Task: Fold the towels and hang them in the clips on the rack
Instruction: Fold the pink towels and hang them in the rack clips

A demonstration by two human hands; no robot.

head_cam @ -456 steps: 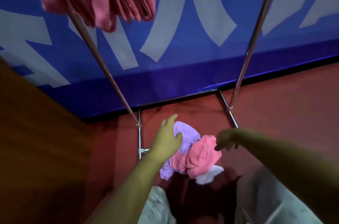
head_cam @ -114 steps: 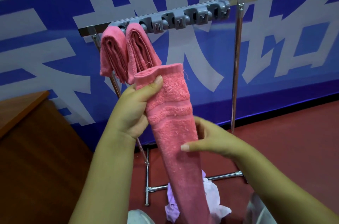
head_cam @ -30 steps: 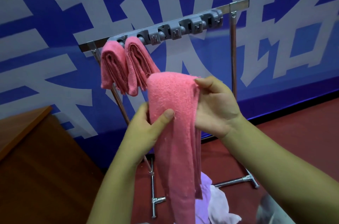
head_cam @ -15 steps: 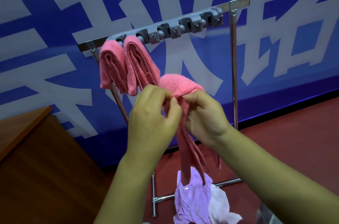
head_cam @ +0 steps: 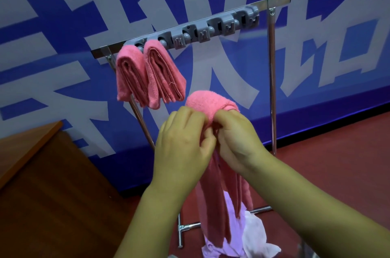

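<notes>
— Blue banner (head_cam: 63, 15) with big pale-grey characters fills the wall behind, red floor (head_cam: 327, 173) below it. What are the hands doing?

— Both have a closed grip on one pink towel (head_cam: 211, 102). Left hand (head_cam: 181, 148) and right hand (head_cam: 238, 141) meet knuckle to knuckle, fingers curled into the cloth just under its rounded fold — the fold bulges up above them, and the rest hangs down in long strips between the forearms.

— Where is that against the rack?

— In front of the metal rack (head_cam: 272, 88), below its top bar and not touching the grey clip strip (head_cam: 202, 29). Two folded pink towels hang from the clips at the strip's left end: the outer folded towel (head_cam: 128, 76) and the inner folded towel (head_cam: 164, 76), side by side and touching. The clips to their right hold nothing.

— And lower down?

— A lilac cloth (head_cam: 230, 211) and a white cloth (head_cam: 255, 234) lie heaped on the floor by the rack's foot bar, behind the hanging strips. A brown wooden worktop (head_cam: 27, 145) juts in at the left.
</notes>
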